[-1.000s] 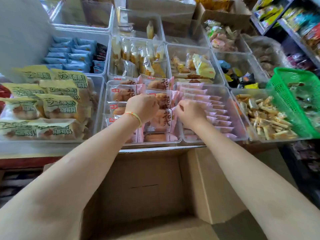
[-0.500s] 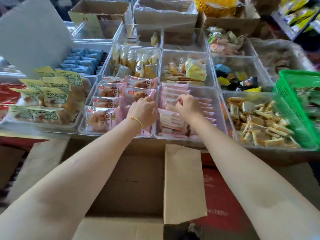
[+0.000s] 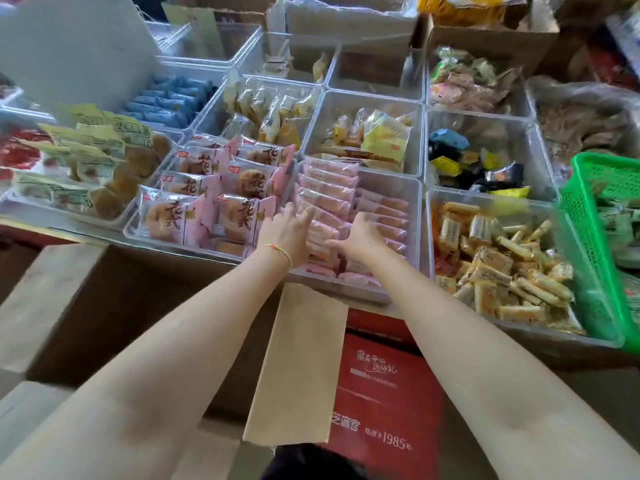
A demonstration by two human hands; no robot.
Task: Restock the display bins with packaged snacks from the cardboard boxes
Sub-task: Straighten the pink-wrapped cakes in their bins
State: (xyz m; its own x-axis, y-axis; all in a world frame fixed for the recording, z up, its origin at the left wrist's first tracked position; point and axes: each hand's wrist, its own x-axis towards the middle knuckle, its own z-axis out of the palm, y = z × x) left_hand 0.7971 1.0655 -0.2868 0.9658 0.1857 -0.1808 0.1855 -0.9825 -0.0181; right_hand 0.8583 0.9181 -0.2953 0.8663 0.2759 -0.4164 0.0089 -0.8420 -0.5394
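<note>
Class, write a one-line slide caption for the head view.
Both hands, left and right, press flat on slim pink packets in a clear bin beside pink pastry packs.

I see both hands inside the clear bin [image 3: 414, 188] that holds rows of slim pink packets [image 3: 329, 188]. My left hand [image 3: 285, 232] lies on the left rows with its fingers stretched forward. My right hand [image 3: 360, 239] rests flat on the packets beside it, thumb pointing to the left. To the left is a bin with larger pink pastry packs [image 3: 207, 202]; to the right, a bin of golden stick snacks [image 3: 502, 268]. Below my arms is an open cardboard box [image 3: 104, 306] with one flap [image 3: 298, 362] standing up.
</note>
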